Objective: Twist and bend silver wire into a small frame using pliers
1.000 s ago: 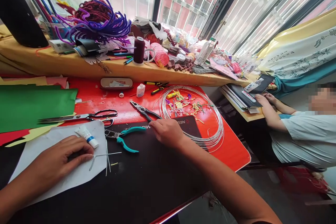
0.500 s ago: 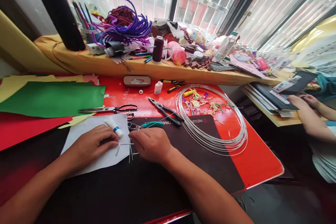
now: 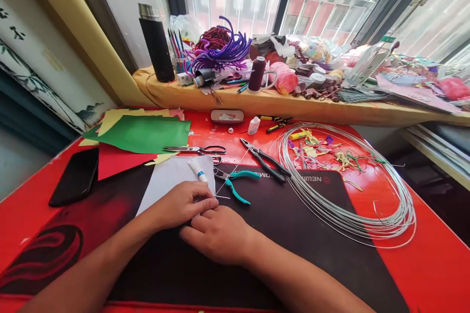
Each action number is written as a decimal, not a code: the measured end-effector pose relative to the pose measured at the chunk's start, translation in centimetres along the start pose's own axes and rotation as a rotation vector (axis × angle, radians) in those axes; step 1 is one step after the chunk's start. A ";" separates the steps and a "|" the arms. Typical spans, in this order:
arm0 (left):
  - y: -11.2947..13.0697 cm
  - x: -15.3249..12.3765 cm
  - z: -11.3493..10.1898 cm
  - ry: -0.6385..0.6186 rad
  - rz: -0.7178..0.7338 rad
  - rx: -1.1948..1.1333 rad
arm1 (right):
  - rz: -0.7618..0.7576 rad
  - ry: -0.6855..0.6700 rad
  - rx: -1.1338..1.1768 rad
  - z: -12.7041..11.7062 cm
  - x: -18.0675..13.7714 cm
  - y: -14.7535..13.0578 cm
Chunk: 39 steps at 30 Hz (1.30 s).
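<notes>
On the red bench (image 3: 440,234), the left hand (image 3: 182,204) pinches wire (image 3: 223,197) jutting rightward. The right hand (image 3: 221,234) hides its grip.

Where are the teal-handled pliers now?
In the head view, the teal pliers lie on the black mat, beyond the right hand, right of the white paper.

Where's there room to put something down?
On the black desk mat, between the bare right hand and the silvery wire coil; and on the glossy red tabletop, between that coil and the right edge. Around the teal-handled metal pliers and along the mustard cloth-draped windowsill it's crowded.
</notes>
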State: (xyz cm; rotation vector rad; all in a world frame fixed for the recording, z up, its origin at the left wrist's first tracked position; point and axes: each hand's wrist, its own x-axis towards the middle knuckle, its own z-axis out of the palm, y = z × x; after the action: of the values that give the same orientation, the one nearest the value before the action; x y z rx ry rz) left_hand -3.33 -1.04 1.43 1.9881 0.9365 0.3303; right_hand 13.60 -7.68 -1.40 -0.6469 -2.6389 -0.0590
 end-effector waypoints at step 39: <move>-1.9 -0.9 -2.6 0.329 0.015 0.071 | 1.060 0.720 1.357 -2.9 -1.4 4.6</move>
State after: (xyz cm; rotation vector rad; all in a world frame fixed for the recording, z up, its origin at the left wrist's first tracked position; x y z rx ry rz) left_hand -6.27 0.51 1.45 2.0424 1.1511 0.6552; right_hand 17.94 -4.63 0.45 -1.0402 -0.9549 1.3306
